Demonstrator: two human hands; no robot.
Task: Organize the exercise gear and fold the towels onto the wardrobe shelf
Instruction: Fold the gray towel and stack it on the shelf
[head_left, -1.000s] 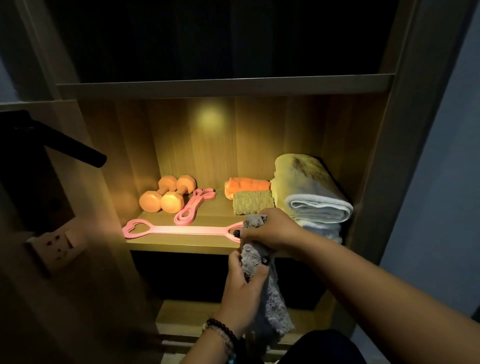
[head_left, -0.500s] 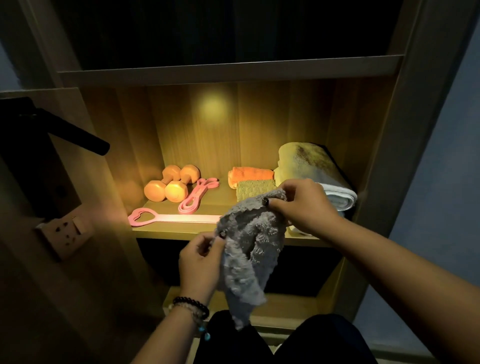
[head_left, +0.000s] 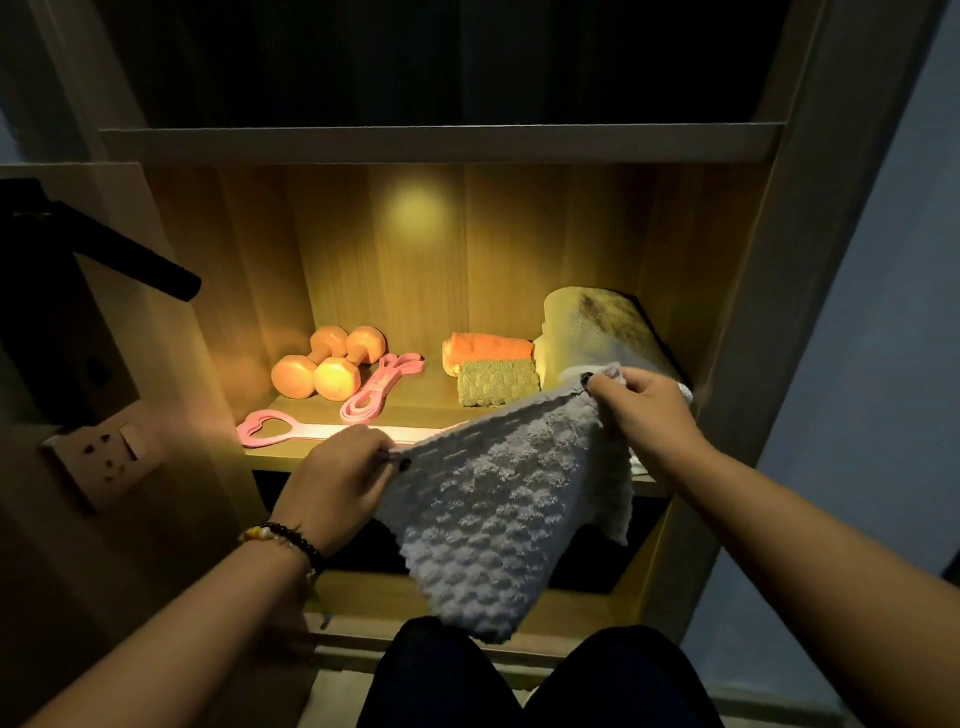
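Two hands' grips hold one grey towel (head_left: 498, 499); shelf (head_left: 291, 451) bears two dumbbells (head_left: 327, 370).

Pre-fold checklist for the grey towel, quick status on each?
1. Left hand pinches one top corner of the grey towel: ok.
2. Right hand pinches the other top corner: ok.
3. Top edge pulled straight between the hands: ok, though it slopes up to the right.
4. Towel hangs flat: not ok, the right side curls under.
5. Free spot on the shelf for it: cannot tell; the folded orange towel, green towel and big rolled towel fill the right side.
6. Pink band at the front edge lies clear of the towel: not ok, the towel covers its right end.
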